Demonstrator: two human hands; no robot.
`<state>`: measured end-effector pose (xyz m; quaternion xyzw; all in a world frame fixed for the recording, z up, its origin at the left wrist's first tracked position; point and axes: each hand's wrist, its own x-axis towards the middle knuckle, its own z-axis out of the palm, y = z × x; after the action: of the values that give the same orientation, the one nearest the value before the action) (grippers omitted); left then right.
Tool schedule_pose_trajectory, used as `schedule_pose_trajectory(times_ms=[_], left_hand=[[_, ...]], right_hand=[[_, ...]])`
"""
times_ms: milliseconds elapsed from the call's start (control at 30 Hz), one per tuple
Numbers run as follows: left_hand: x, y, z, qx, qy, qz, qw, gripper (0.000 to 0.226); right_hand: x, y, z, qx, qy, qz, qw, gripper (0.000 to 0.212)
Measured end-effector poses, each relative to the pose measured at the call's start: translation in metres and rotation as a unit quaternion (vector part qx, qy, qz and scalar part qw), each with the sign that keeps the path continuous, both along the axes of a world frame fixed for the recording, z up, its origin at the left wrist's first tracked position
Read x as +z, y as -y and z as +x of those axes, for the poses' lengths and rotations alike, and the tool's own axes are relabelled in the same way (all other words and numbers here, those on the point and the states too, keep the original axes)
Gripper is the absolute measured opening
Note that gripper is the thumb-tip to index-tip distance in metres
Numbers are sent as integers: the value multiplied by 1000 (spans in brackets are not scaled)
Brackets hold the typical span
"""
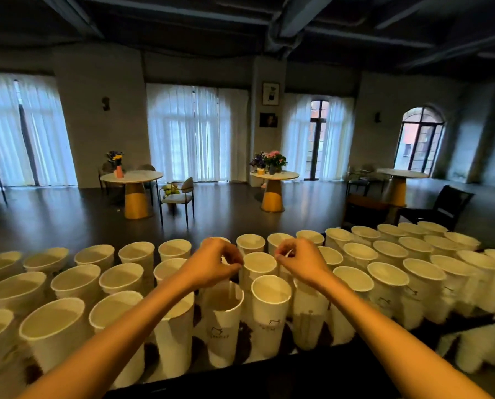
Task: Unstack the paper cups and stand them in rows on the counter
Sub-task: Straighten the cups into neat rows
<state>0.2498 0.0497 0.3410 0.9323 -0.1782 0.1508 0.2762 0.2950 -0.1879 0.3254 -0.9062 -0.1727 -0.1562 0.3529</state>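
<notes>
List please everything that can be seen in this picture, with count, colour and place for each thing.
paper cups: dozens, too many to count exactly, white, upright in rows across the counter
counter: one, dark, along the bottom, under the cups
round tables: three, pale tops on yellow bases, on the dark floor behind
flowers: several bunches, pink, purple and yellow, on two of the tables
chairs: several, dark frames, beside the tables
curtains: white, sheer, over the windows at the far wall
pictures: two, framed, on the pillar between windows
left hand: one, fingers curled, over the middle rows
right hand: one, fingers curled, beside the left hand
</notes>
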Motion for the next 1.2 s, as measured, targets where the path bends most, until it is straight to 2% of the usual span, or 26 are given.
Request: schedule_pose_trajectory(times_ms=[200,400,767,1000,1200], left_hand=[[3,48,9,56,-13,-2,998,9],[4,74,19,112,-27,-6,993,10],[10,73,46,130,-26,30,991,13],[8,70,81,126,-42,33,991,15],[-3,76,93,104,-57,52,992,18]], right_hand=[[-1,79,35,-8,-7,-12,1000,8],[1,106,70,37,-13,-36,999,12],[14,66,158,60,-21,-69,996,18],[3,31,211,86,-33,-238,967,40],[-13,17,228,84,-44,-287,953,24]])
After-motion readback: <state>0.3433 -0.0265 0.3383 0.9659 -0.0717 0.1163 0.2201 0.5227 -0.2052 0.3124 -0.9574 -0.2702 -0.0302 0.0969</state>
